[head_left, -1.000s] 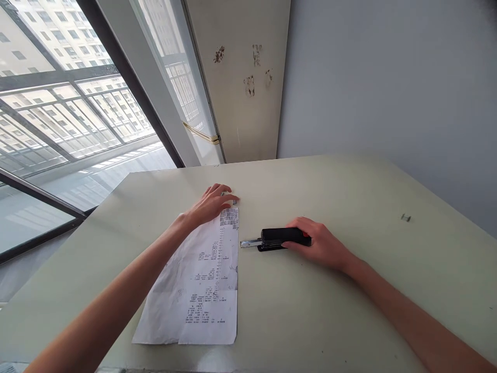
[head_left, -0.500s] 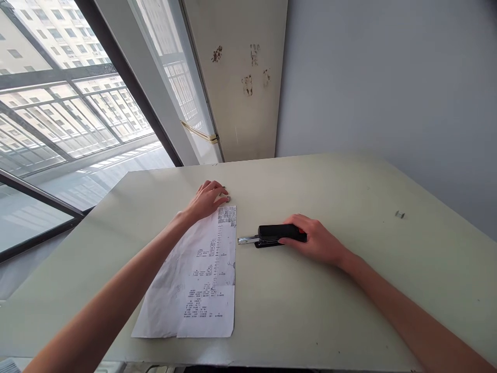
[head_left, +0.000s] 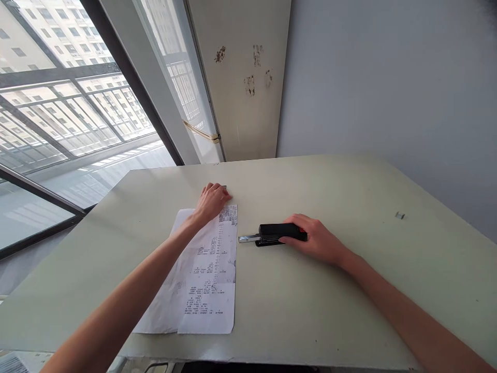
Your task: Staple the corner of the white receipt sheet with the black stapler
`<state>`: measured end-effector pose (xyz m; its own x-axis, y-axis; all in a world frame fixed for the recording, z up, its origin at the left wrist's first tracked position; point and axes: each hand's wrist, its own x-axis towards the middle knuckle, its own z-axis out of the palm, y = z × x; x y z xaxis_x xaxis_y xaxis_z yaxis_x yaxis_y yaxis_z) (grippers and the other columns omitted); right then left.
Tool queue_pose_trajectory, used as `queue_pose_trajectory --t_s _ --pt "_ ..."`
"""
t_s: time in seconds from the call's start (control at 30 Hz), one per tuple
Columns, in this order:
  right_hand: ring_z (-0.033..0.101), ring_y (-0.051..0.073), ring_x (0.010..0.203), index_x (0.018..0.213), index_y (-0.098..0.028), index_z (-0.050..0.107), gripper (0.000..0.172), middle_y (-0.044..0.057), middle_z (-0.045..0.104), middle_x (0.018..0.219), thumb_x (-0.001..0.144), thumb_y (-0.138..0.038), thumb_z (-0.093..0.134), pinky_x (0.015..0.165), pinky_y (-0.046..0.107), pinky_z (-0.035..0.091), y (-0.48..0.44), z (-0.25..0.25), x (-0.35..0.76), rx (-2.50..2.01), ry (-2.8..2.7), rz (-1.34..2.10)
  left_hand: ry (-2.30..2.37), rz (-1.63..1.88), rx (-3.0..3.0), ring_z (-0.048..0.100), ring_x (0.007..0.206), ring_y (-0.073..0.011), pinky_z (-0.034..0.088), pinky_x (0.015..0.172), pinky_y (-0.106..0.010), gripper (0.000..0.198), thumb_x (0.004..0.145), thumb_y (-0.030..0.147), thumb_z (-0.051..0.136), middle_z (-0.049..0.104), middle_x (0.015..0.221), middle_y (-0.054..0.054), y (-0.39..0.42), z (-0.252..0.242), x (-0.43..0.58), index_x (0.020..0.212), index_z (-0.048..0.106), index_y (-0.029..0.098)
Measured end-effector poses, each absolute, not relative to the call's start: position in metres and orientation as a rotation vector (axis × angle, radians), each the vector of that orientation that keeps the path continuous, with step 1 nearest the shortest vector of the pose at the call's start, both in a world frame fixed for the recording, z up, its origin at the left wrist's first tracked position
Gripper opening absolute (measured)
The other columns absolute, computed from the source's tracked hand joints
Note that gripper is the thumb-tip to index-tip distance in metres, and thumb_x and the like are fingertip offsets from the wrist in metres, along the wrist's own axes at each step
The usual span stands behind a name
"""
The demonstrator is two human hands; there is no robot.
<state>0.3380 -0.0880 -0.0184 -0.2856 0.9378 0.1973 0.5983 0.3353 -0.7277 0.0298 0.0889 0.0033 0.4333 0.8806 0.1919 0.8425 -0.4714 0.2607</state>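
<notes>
A black stapler [head_left: 274,233] lies on the pale green table [head_left: 349,290], its metal tray slid out to the left. My right hand [head_left: 314,239] is wrapped round its right end. Left of it lies a creased printed sheet of paper [head_left: 204,274]. My left hand [head_left: 212,200] rests at the paper's far edge with its fingers curled together over a small metal thing I cannot make out.
A small loose staple piece [head_left: 399,215] lies on the table at the far right. A large window [head_left: 70,103] fills the left, and a stained cream door panel [head_left: 240,77] and a grey wall stand behind the table.
My left hand's fingers have curled in from stretched out and pulled back a little to the left. The right hand and stapler have stayed put.
</notes>
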Motion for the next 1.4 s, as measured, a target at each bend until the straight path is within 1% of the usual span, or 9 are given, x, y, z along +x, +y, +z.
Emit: queue_pose_trajectory --t_s 0.1,0.2,0.37,0.53,0.63,0.77,0.93,1.17,1.4 --pt "0.065 0.023 0.088 0.105 -0.027 0.068 0.029 0.006 0.072 0.101 0.100 -0.055 0.063 0.071 0.036 0.053 -0.088 -0.017 0.338 -1.327 -1.990 0.716 1.519 0.445 2.503 0.068 0.087 -0.0269 0.055 0.081 -0.042 0.029 0.102 0.042 0.051 0.076 0.103 -0.010 0.073 0.014 0.030 0.095 0.070 0.022" --pt "0.066 0.023 0.088 0.105 -0.027 0.068 0.029 0.006 0.072 0.101 0.100 -0.056 0.064 0.070 0.035 0.053 -0.088 -0.017 0.338 -1.340 -1.986 0.723 1.454 0.471 2.492 0.071 0.084 -0.0241 0.055 0.074 -0.037 0.031 0.105 0.044 0.048 0.078 0.104 -0.007 0.043 0.027 0.032 0.101 0.070 0.023" --pt "0.065 0.024 0.087 0.105 -0.028 0.068 0.029 0.006 0.072 0.099 0.100 -0.057 0.063 0.071 0.036 0.053 -0.088 -0.019 0.338 -1.333 -1.997 0.706 1.240 0.523 2.509 0.071 0.081 -0.0200 0.055 0.074 -0.034 0.031 0.108 0.046 0.049 0.078 0.106 -0.003 -0.014 0.040 0.033 0.110 0.072 0.025" --pt "0.065 0.025 0.088 0.106 -0.028 0.069 0.033 0.006 0.073 0.100 0.101 -0.059 0.060 0.071 0.036 0.053 -0.087 -0.019 0.338 -1.334 -2.000 0.707 1.090 0.493 2.669 0.072 0.093 -0.0232 0.055 0.077 -0.037 0.029 0.110 0.041 0.048 0.078 0.106 -0.004 -0.043 0.036 0.031 0.111 0.074 0.027" --pt "0.066 0.025 0.089 0.108 -0.029 0.070 0.033 0.006 0.073 0.101 0.100 -0.059 0.061 0.071 0.036 0.054 -0.088 -0.018 0.338 -1.324 -2.010 0.710 1.036 0.470 2.767 0.072 0.096 -0.0250 0.055 0.081 -0.039 0.028 0.111 0.037 0.048 0.079 0.105 -0.004 -0.047 0.031 0.032 0.111 0.075 0.026" --pt "0.067 0.025 0.088 0.108 -0.028 0.070 0.032 0.007 0.073 0.101 0.100 -0.058 0.062 0.071 0.035 0.054 -0.089 -0.017 0.339 -1.332 -2.006 0.705 0.998 0.422 2.842 0.073 0.096 -0.0256 0.056 0.079 -0.040 0.029 0.111 0.036 0.049 0.080 0.103 -0.004 -0.048 0.029 0.033 0.112 0.076 0.025" --pt "0.066 0.024 0.087 0.108 -0.028 0.071 0.032 0.007 0.073 0.101 0.100 -0.057 0.062 0.070 0.035 0.053 -0.089 -0.017 0.339 -1.331 -2.011 0.696 0.981 0.394 2.906 0.073 0.094 -0.0239 0.057 0.079 -0.039 0.032 0.112 0.039 0.048 0.080 0.103 -0.005 -0.047 0.029 0.034 0.111 0.076 0.023" --pt "0.065 0.023 0.087 0.107 -0.028 0.069 0.028 0.006 0.072 0.101 0.100 -0.055 0.064 0.070 0.034 0.051 -0.089 -0.017 0.338 -1.334 -1.995 0.728 0.916 0.477 2.964 0.073 0.091 -0.0223 0.057 0.077 -0.036 0.029 0.111 0.035 0.051 0.079 0.101 -0.004 -0.047 0.026 0.034 0.110 0.075 0.019" --pt "0.065 0.023 0.089 0.108 -0.028 0.070 0.025 0.005 0.073 0.101 0.100 -0.052 0.065 0.069 0.033 0.050 -0.089 -0.018 0.338 -1.330 -2.003 0.712 0.874 0.544 2.999 0.072 0.091 -0.0208 0.056 0.077 -0.035 0.029 0.111 0.033 0.051 0.080 0.101 -0.003 -0.047 0.027 0.032 0.107 0.076 0.020"
